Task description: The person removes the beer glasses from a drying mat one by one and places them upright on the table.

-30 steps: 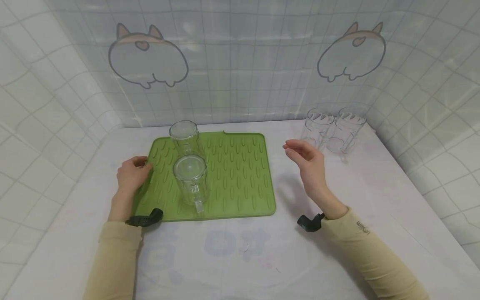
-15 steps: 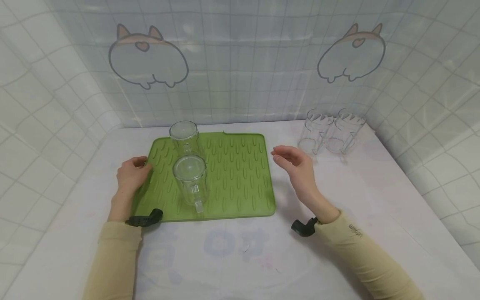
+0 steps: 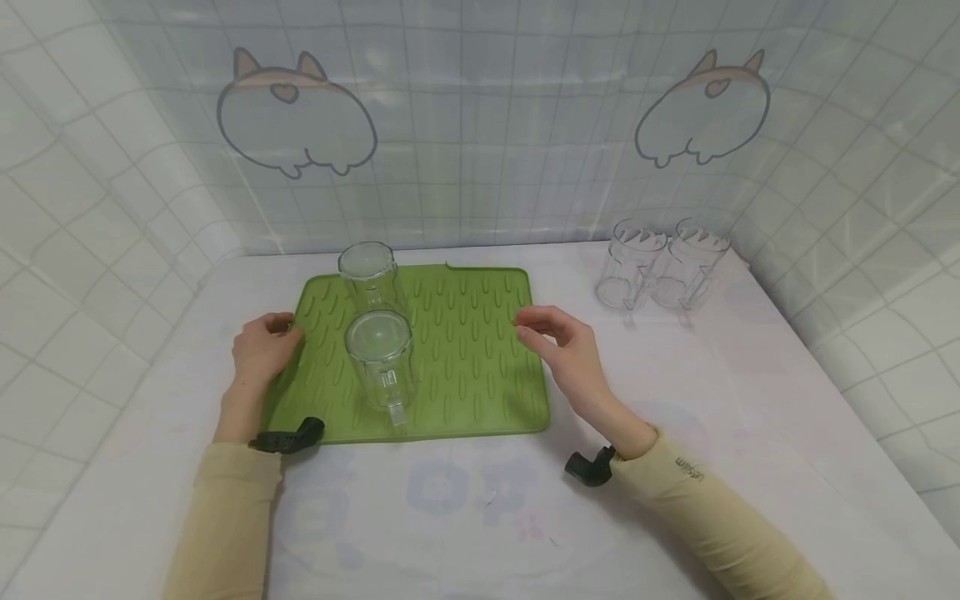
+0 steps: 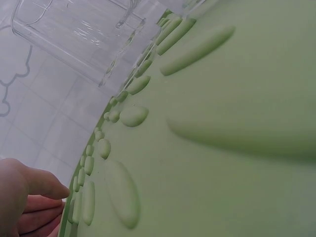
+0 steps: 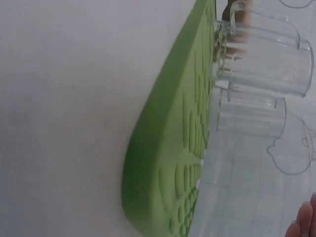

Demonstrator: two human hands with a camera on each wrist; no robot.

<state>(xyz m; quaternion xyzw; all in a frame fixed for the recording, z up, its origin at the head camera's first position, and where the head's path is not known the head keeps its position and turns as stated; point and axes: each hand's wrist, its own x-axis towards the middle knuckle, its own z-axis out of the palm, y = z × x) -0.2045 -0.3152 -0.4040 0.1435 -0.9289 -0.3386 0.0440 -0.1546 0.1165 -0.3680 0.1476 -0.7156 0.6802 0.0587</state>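
A green ridged silicone drying mat (image 3: 465, 358) lies on the table. My left hand (image 3: 264, 346) grips its left edge; in the left wrist view the thumb (image 4: 49, 185) meets the rim, with the other fingers curled beside it. Two clear glass mugs stand upside down on the mat's left half: a front mug (image 3: 381, 358), its handle toward me, and a rear mug (image 3: 369, 275). Over the mat's right edge hovers my right hand (image 3: 566, 354), fingers loosely bent and holding nothing. Only its fingertips (image 5: 303, 217) show in the right wrist view.
Two more clear glass mugs, a left one (image 3: 628, 267) and a right one (image 3: 688, 267), stand mouth up side by side at the back right. A white cloth (image 3: 480, 533) covers the table. Tile-patterned sheeting (image 3: 495, 125) rises at the back and sides.
My right hand has moved left and toward me, from near the back-right mugs to over the mat's right edge. My left hand, the mat and the mugs have stayed put.
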